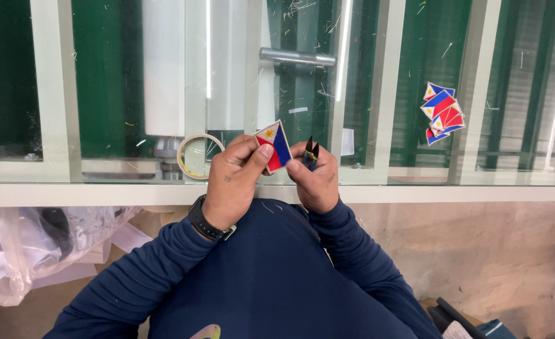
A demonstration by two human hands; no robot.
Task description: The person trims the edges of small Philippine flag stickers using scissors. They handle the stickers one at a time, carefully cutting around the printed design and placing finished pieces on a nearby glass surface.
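At frame centre I see the left hand [232, 182] pinching a flag patch [274, 146], the right hand [316, 177] clamped on small snips [310, 152].

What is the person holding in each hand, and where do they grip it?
Left hand pinches a flag patch by its lower edge; right hand holds small thread snips by the handle.

Glossy glass tabletop [415, 179]; stitched cloth flag patch [274, 146] — matt knit sleeves [164, 270], crinkled clear plastic bag [14, 251].

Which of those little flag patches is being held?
The single flag patch pinched by the left hand; the other patches lie piled on the glass table to the right.
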